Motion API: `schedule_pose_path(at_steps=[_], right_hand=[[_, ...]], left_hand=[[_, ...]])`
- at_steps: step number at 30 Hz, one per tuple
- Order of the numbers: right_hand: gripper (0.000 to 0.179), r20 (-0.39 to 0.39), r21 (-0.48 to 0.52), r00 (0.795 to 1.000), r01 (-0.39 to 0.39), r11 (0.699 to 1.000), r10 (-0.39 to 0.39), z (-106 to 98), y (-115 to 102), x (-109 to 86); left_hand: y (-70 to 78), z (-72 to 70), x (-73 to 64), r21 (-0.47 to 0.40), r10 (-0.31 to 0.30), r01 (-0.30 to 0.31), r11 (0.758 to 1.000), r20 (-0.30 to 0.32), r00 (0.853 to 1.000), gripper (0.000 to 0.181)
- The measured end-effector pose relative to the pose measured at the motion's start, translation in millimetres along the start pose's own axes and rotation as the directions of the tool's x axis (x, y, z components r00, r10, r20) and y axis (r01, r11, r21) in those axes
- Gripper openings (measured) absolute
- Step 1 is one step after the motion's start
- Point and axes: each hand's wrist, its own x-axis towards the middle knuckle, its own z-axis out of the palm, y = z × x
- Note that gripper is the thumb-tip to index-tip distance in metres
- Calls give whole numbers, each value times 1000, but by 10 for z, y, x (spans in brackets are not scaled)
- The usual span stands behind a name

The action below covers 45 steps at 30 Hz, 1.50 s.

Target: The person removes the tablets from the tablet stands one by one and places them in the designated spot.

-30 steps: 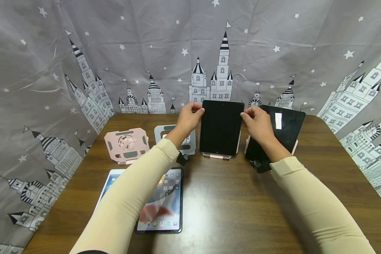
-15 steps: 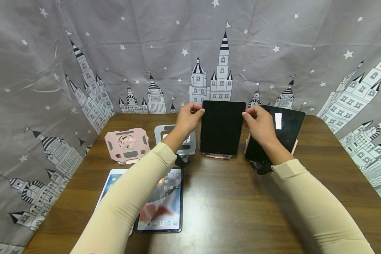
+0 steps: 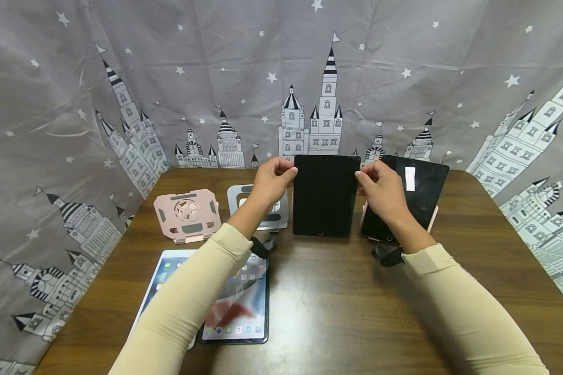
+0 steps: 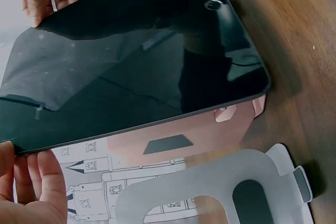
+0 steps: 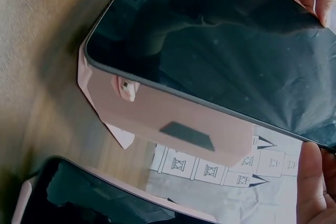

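A black tablet [image 3: 326, 198] with a dark screen hangs between both hands. My left hand [image 3: 273, 185] pinches its left edge near the top corner, thumb on the screen side. On the opposite edge my right hand [image 3: 383, 190] pinches it at about the same height. Behind the tablet stands a pink tablet stand [image 5: 157, 109] with grey pads, mostly hidden by it. Both wrist views show a gap between the tablet's edge and the stand's back plate. In the left wrist view a grey stand [image 4: 210, 169] is beside my left hand.
A second black tablet [image 3: 424, 192] leans on a stand at right. At left stands another pink stand [image 3: 205, 209]. Two lit tablets, one white-edged [image 3: 169, 265] and one black-edged [image 3: 244, 317], lie on the wooden table [image 3: 333, 312], partly under my left forearm. A castle-print cloth [image 3: 380, 52] hangs behind.
The tablet has come forward and down off the pink stand, both hands moving with it. Its lower edge now covers the stand's front lip, visible earlier.
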Motion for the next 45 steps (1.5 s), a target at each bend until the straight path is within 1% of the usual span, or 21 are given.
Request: schedule_pose_path(at_steps=[5, 10, 12, 17, 19, 21, 26, 32, 35, 40, 45], right_hand=[[19, 20, 21, 1000, 13, 1000, -13, 43, -9, -82], [15, 27, 27, 998, 57, 998, -57, 79, -29, -175], [15, 35, 31, 997, 65, 997, -66, 94, -36, -204], [14, 64, 45, 997, 49, 998, -52, 144, -42, -270], [14, 73, 58, 996, 39, 998, -43, 169, -39, -294], [14, 81, 71, 996, 31, 997, -37, 193, -34, -314], [13, 99, 87, 995, 22, 996, -30, 234, -20, -363], [10, 107, 68, 994, 10, 998, -17, 268, -7, -410], [9, 110, 68, 994, 13, 998, -21, 279, -17, -436], [8, 129, 63, 992, 5, 998, -13, 304, -38, -498], [7, 155, 59, 988, -4, 998, -5, 348, -38, -556]], left_hand=[[-11, -70, -85, -8, -50, 50, 999, 19, 999, 14], [-41, -131, -172, -48, -90, 91, 995, 15, 996, 15], [-60, -157, -201, -74, -96, 97, 993, 16, 995, 14], [-97, -217, -292, -111, -131, 133, 985, 24, 991, 12], [-112, -237, -322, -107, -142, 145, 984, 28, 989, 12], [-120, -259, -348, -99, -143, 145, 984, 34, 989, 13], [-151, -309, -388, -46, -130, 132, 990, 45, 991, 13], [-164, -340, -436, -2, -124, 124, 992, 53, 991, 12], [-162, -350, -474, 5, -113, 113, 994, 51, 992, 12], [-184, -371, -563, 12, -112, 111, 994, 32, 993, 12], [-246, -406, -653, -9, -150, 151, 989, 28, 988, 12]])
